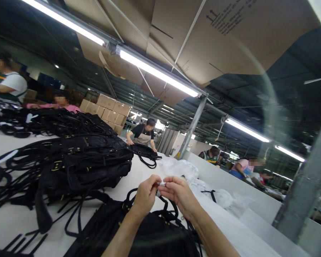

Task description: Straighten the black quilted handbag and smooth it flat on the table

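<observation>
Long bright lights (157, 71) and big brown cardboard sheets (182, 32) hang high above the hands, in a large, dim room. Under the hands is a white table (2, 223). The left hand (146, 196) and the right hand (179, 196) are close together, with their fingers bent. Both pinch a small white thing (162, 184) between their fingertips. It is too small to tell what it is. Just below the hands lies a black bag (160, 233), with loops and straps near the fingers. To the left of the hands is a big, messy pile of black bags (91, 160), with straps hanging out. To the right lies thin white plastic (180, 167), all crumpled. Farther off, past the hands, a person in an apron (143, 135) leans over another black bag (146, 151). Brown boxes (107, 110) are stacked behind the pile.
</observation>
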Demonstrator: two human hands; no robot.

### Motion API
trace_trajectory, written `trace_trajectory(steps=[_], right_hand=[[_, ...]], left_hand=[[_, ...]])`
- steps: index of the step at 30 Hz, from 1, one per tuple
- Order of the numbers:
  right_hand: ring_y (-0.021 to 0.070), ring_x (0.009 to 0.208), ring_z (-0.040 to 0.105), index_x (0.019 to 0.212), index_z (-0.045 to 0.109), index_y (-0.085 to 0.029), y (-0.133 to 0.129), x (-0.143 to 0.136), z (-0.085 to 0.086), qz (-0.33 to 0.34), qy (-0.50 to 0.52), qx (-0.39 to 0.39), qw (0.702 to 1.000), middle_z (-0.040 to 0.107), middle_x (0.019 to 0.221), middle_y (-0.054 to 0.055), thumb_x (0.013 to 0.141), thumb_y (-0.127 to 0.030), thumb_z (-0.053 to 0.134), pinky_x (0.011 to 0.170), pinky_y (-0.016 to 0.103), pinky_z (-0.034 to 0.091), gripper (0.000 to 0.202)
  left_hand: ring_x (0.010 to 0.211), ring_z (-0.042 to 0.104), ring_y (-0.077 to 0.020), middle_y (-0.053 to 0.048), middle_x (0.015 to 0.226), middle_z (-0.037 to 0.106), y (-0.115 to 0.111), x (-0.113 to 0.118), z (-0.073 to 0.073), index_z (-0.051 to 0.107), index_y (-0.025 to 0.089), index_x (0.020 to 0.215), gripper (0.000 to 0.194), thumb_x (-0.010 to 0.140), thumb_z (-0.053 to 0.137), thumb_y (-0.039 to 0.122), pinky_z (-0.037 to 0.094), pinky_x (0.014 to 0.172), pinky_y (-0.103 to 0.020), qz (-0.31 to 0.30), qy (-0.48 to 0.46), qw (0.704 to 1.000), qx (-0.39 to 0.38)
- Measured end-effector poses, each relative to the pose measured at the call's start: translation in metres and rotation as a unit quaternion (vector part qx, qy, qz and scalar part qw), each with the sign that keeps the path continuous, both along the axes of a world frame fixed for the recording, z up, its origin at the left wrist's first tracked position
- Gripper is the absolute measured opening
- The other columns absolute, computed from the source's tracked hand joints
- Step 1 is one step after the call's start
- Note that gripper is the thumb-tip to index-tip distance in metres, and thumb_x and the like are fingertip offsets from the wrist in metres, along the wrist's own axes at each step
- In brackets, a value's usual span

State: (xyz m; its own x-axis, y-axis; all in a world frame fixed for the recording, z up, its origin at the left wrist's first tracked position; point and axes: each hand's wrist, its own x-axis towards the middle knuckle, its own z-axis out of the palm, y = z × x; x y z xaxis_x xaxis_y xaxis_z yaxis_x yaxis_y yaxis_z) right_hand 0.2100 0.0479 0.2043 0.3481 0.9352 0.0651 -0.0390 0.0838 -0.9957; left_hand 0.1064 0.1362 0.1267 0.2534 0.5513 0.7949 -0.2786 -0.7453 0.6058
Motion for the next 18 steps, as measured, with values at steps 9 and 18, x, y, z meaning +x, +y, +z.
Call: trace_trajectory(steps=[9,18], right_hand=[[0.0185,0.068,0.072,0.097,0.06,-0.014,-0.002,-0.004,0.007,-0.009,-0.063,-0.017,0.998,0.072,0.074,0.005,0.062,-0.026,0.08,0.063,0.026,0.058,0.043],[0.0136,0.06,0.056,0.072,0.06,-0.02,0.008,0.01,0.009,-0.005,-0.4,0.029,0.916,0.058,0.065,-0.002,0.07,-0.031,0.059,0.05,0.023,0.042,0.01]], left_hand=[[0.066,0.056,-0.0149,0.001,0.07,0.059,-0.003,0.0,0.003,0.054,0.021,0.08,0.016,0.082,0.039,0.016,0.042,0.066,-0.025,0.041,0.012,0.999,0.003],[0.063,0.053,-0.015,0.002,0.069,0.056,-0.005,0.001,0.001,0.051,0.023,0.083,0.016,0.083,0.038,0.015,0.036,0.063,-0.025,0.084,0.039,0.996,0.013]])
